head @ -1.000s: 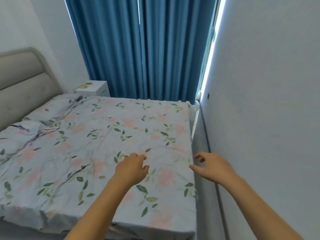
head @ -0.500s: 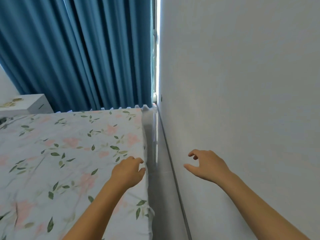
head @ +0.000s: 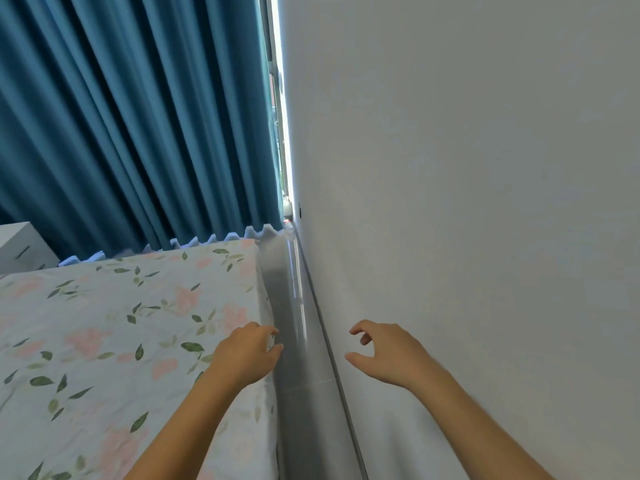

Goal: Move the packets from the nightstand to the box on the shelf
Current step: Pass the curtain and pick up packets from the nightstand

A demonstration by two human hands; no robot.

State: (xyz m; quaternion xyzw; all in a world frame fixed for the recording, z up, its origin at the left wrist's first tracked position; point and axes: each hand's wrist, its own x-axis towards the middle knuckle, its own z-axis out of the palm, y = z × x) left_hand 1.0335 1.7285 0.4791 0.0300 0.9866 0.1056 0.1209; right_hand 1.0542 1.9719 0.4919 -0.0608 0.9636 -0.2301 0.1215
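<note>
The left hand's [head: 247,355] fingers [head: 268,330] are curling loosely inward and holding nothing, the thumb tip nearly meeting the fingertips. The hand is hovering over the right edge of the bed [head: 104,341], right where the floral sheet is dropping away to the floor.

The right hand's [head: 388,355] fingers [head: 360,332] are hanging half open in a loose claw, thumb pointing left, also holding nothing. It is floating in front of the wall [head: 467,202], apart from it as far as can be told.

Between the two hands a narrow strip of glossy grey floor [head: 298,341] is running forward, with the bed edge closing it on the left and the wall's base closing it on the right. The strip is narrowing toward the far end, where the blue curtain [head: 138,116] is hanging down behind the bed and a thin bright slit of window is showing beside the wall.

The nightstand [head: 20,249] is showing only as a white corner at the far left edge, beyond the bed and well apart from both hands. Its top is cut off, so whether packets are lying on it cannot be told.
</note>
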